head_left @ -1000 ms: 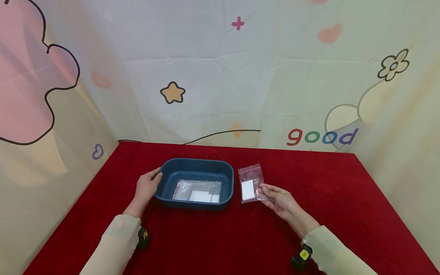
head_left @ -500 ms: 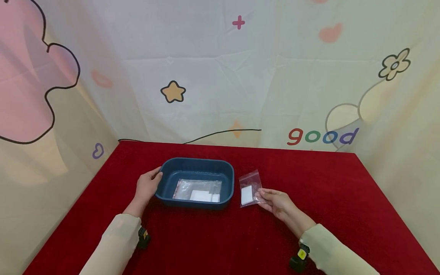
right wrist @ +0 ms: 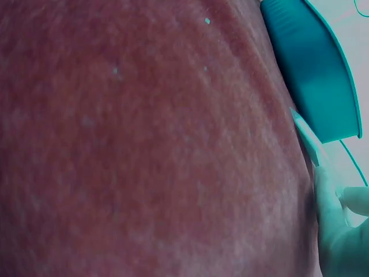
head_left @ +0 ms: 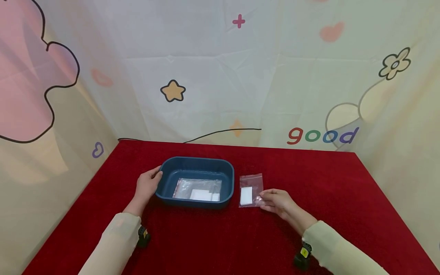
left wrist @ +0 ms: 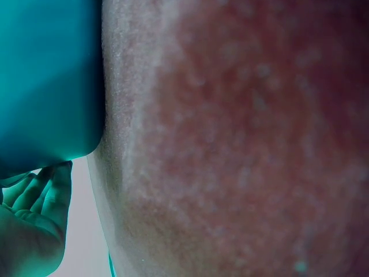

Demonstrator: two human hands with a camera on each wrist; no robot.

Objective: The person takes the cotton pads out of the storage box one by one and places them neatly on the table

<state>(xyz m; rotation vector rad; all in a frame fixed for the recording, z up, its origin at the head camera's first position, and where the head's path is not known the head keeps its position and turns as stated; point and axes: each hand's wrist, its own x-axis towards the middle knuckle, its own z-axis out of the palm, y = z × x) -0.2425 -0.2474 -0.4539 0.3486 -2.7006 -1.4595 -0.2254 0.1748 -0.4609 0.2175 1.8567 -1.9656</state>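
A dark blue rectangular tub (head_left: 197, 165) stands left of the table's middle, and my left hand (head_left: 146, 188) grips its left end, thumb at the rim. In the left wrist view the fingers of the left hand (left wrist: 40, 202) meet the tub's (left wrist: 46, 86) outer wall. Inside the tub lies a clear zip bag (head_left: 184, 186) with white pieces in it. Just right of the tub, my right hand (head_left: 280, 203) pinches the right edge of a smaller zip bag (head_left: 252, 181). That bag holds a white rectangular piece and lies nearly flat, low over the tabletop.
Red cloth (head_left: 309, 172) covers the table. Behind it hangs a pale printed curtain (head_left: 213, 76), which also closes in both sides. A dark camera is strapped at each wrist, below the light sleeves (head_left: 115, 236).
My right hand has lowered the small zip bag toward the tabletop and turned it straighter and flatter. The left hand and the tub stay where they were.
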